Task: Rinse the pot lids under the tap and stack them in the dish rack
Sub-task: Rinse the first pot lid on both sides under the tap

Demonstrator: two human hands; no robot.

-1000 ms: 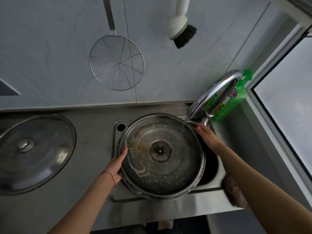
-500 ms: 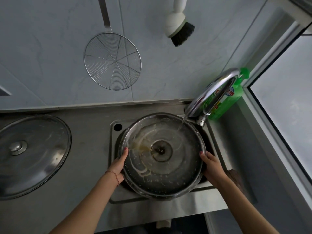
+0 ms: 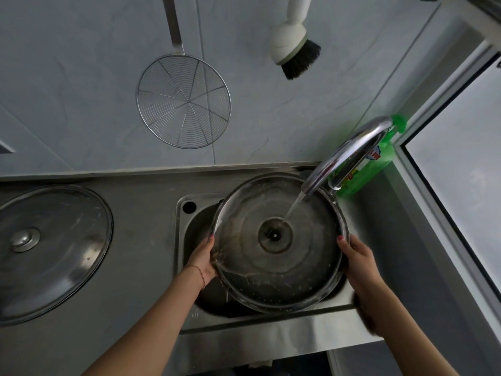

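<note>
I hold a big pot lid [image 3: 279, 270] upside down over the sink [image 3: 187, 226] at the worktop's right end. My left hand [image 3: 202, 260] grips its left rim and my right hand [image 3: 357, 261] grips its right rim, fingers of both curled around the edge. Water from the tap [image 3: 349, 156] lands near the lid's centre. A second lid [image 3: 51, 253] lies knob up at the worktop's left edge.
</note>
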